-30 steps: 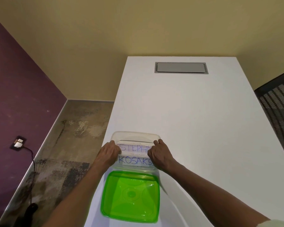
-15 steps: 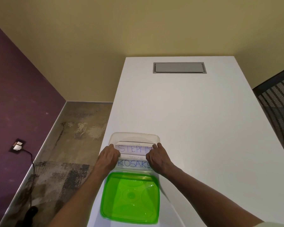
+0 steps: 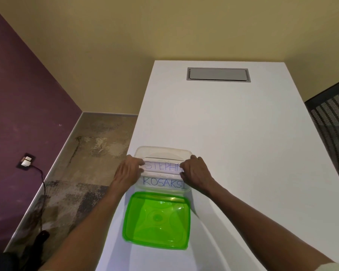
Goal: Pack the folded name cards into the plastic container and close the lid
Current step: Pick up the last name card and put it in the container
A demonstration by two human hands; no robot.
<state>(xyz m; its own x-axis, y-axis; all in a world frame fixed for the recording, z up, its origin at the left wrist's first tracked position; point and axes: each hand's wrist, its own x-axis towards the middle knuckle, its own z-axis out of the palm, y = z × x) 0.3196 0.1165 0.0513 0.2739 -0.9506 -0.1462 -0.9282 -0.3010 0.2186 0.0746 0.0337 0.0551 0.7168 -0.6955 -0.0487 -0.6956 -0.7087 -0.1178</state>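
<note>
1. The left hand (image 3: 128, 173) reaches forward from the lower left with its back to the camera. Its fingers curl over the left end of the upper name card (image 3: 162, 166), pinching that end at the container's left wall.
2. The right hand (image 3: 196, 174) comes in from the lower right, likewise back up. Its fingers and thumb curl round the right end of the same card, hiding the last letters.
3. Both forearms are bare and converge on the clear plastic container (image 3: 164, 152), which sits near the left edge of the white table (image 3: 243, 143), close to the person.
4. The upper card, lettered "STEPHN…" in blue, stands inside the container with its long axis running left to right and its written face toward the camera.
5. A second name card (image 3: 162, 182), lettered "KOSAKS…", lies in the container just nearer the person, parallel to the first and also facing the camera.
6. The green lid (image 3: 157, 221) lies flat on the table, touching the container's near rim, inner side up.
7. A grey hatch (image 3: 218, 74) is set into the table's far end.
8. Yellow walls meet a purple wall (image 3: 27, 104) on the left, where a socket (image 3: 25, 160) holds a plug with a black cable. The floor is mottled. A black mesh chair (image 3: 333, 130) shows at the right edge.
</note>
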